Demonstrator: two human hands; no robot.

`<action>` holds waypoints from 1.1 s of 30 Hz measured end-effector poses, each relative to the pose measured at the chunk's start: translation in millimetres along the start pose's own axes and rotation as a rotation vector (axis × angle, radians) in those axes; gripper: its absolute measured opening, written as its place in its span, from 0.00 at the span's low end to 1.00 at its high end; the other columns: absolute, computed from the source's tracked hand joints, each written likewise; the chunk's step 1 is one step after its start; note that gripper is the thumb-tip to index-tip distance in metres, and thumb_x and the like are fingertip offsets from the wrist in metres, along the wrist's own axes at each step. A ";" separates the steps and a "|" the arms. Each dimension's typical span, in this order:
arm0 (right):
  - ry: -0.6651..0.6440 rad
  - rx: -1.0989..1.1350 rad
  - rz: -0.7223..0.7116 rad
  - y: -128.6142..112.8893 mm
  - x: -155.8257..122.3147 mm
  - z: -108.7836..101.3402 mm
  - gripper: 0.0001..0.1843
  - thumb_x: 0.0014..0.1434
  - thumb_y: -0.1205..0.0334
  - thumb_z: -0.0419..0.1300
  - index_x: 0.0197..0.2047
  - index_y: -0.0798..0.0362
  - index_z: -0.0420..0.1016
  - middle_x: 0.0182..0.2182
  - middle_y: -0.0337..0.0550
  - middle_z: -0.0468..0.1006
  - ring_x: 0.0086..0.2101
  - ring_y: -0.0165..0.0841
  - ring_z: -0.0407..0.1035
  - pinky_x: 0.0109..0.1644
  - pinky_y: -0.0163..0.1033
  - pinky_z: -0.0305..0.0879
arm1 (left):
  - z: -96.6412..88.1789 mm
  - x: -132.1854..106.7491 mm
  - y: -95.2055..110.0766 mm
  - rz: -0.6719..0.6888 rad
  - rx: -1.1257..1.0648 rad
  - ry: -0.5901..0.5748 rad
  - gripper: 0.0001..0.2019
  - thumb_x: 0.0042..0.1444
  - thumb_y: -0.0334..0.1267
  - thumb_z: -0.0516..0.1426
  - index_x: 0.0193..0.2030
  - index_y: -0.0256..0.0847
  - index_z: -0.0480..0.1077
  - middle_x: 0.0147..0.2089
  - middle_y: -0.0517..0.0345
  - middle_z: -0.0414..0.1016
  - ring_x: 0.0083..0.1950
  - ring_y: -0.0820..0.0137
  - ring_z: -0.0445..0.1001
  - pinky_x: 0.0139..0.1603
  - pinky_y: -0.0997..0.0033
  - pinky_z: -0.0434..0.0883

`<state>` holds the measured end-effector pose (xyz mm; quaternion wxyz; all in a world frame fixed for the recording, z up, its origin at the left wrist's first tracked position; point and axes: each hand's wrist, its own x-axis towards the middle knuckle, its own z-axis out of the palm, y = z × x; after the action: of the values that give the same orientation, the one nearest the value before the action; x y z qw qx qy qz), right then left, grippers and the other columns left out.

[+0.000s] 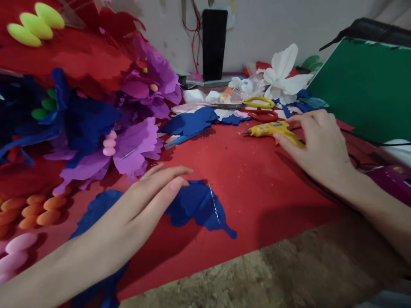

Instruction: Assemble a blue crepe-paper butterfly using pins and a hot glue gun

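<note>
My left hand [150, 196] lies over a dark blue cut-out shaped like a butterfly wing [205, 203], its fingers stretched out and flat. A thin line of silver glitter runs along the cut-out's right part; my fingers and palm hide its left part. More blue material [99, 207] shows beneath and beside my left forearm. At the right, my right hand [321, 139] has its thumb and fingers around the handle of a yellow glue gun [272, 129]. The gun rests low over the red sheet, its nozzle pointing left.
Large red, blue and purple paper flowers [138, 145] crowd the left side. Orange egg-shaped pieces [48, 209] lie below them. Scissors with yellow handles [258, 102], red-handled scissors [261, 114] and a blue pen [183, 139] lie behind. A green board [366, 85] leans at the right.
</note>
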<state>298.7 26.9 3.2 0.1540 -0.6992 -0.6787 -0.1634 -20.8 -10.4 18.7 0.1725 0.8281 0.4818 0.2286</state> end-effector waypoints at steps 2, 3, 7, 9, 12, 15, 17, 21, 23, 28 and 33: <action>0.102 0.107 -0.151 -9.2 -7.9 0.0 0.23 0.62 0.50 0.49 0.47 0.60 0.71 0.42 0.59 0.71 0.43 0.47 0.66 0.46 0.51 0.64 | 1.1 -13.3 -1.5 0.013 -0.059 -0.022 0.17 0.68 0.49 0.42 0.53 0.58 0.69 0.53 0.73 0.78 0.52 0.68 0.77 0.53 0.67 0.75; 0.143 0.156 -0.216 -13.9 -12.1 1.1 0.21 0.63 0.51 0.48 0.46 0.59 0.71 0.41 0.57 0.71 0.42 0.45 0.67 0.45 0.50 0.65 | 2.6 -20.0 -2.3 0.054 -0.049 -0.038 0.17 0.68 0.46 0.42 0.55 0.62 0.67 0.55 0.77 0.76 0.55 0.69 0.76 0.54 0.67 0.74; 0.200 0.284 -0.397 -29.4 -26.1 7.0 0.11 0.63 0.58 0.51 0.43 0.54 0.70 0.37 0.50 0.72 0.39 0.40 0.68 0.43 0.46 0.66 | 14.8 -37.6 -4.2 0.378 0.132 -0.062 0.28 0.68 0.44 0.42 0.72 0.52 0.37 0.67 0.62 0.62 0.64 0.64 0.67 0.61 0.62 0.68; 0.201 0.324 -0.455 -33.5 -30.4 8.1 0.08 0.62 0.61 0.52 0.42 0.54 0.69 0.37 0.49 0.72 0.37 0.39 0.67 0.41 0.45 0.65 | 23.0 -39.2 -3.0 0.446 0.262 -0.109 0.34 0.67 0.50 0.43 0.72 0.38 0.32 0.67 0.48 0.61 0.65 0.60 0.65 0.62 0.60 0.67; 0.188 0.332 -0.503 -35.1 -33.5 8.0 0.06 0.62 0.63 0.53 0.42 0.53 0.68 0.36 0.48 0.72 0.36 0.37 0.67 0.39 0.44 0.64 | 31.8 -36.3 2.0 0.461 0.361 -0.138 0.41 0.63 0.60 0.42 0.71 0.27 0.41 0.65 0.38 0.63 0.65 0.55 0.64 0.61 0.57 0.67; 0.181 0.321 -0.550 -34.2 -34.7 7.8 0.06 0.62 0.65 0.53 0.41 0.54 0.68 0.36 0.48 0.72 0.36 0.36 0.67 0.39 0.43 0.64 | 31.4 -32.6 8.8 0.451 0.406 -0.183 0.38 0.63 0.61 0.41 0.67 0.28 0.55 0.66 0.40 0.63 0.66 0.57 0.64 0.62 0.58 0.66; 0.177 0.310 -0.579 -33.8 -35.2 7.6 0.05 0.62 0.65 0.54 0.41 0.55 0.68 0.36 0.48 0.73 0.35 0.36 0.66 0.39 0.43 0.64 | 28.3 -30.9 12.7 0.478 0.446 -0.197 0.38 0.64 0.61 0.40 0.64 0.28 0.59 0.66 0.42 0.63 0.66 0.58 0.64 0.62 0.60 0.65; 0.188 0.307 -0.632 -36.1 -36.6 4.9 0.05 0.61 0.67 0.55 0.41 0.56 0.69 0.36 0.48 0.73 0.35 0.35 0.65 0.38 0.42 0.63 | 26.7 -29.2 16.5 0.515 0.511 -0.191 0.38 0.64 0.60 0.38 0.62 0.26 0.62 0.64 0.41 0.65 0.64 0.58 0.66 0.61 0.59 0.67; 0.186 0.330 -0.655 -38.9 -38.1 2.2 0.05 0.61 0.69 0.55 0.41 0.56 0.69 0.35 0.48 0.73 0.35 0.35 0.65 0.38 0.42 0.63 | 28.1 -29.0 16.3 0.516 0.518 -0.180 0.38 0.65 0.59 0.38 0.62 0.25 0.62 0.64 0.40 0.66 0.64 0.58 0.67 0.60 0.58 0.67; 0.084 0.429 -0.731 -50.2 -47.3 -6.1 0.07 0.62 0.70 0.52 0.42 0.56 0.70 0.36 0.45 0.73 0.36 0.33 0.64 0.38 0.40 0.61 | 30.5 -28.8 12.9 0.543 0.540 -0.206 0.36 0.63 0.62 0.39 0.62 0.35 0.64 0.63 0.44 0.68 0.62 0.57 0.69 0.58 0.56 0.68; -0.075 0.547 -0.864 -64.6 -57.9 -14.1 0.15 0.66 0.64 0.47 0.47 0.56 0.72 0.34 0.44 0.71 0.35 0.33 0.61 0.38 0.40 0.58 | 36.0 -26.4 12.4 0.574 0.547 -0.175 0.35 0.63 0.62 0.39 0.62 0.38 0.65 0.62 0.38 0.68 0.62 0.53 0.69 0.55 0.52 0.70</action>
<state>232.4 -29.3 -10.0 0.2253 -0.2944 -0.9287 -0.0035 -3.6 -41.8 -10.7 -0.0845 0.9608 0.2574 0.0595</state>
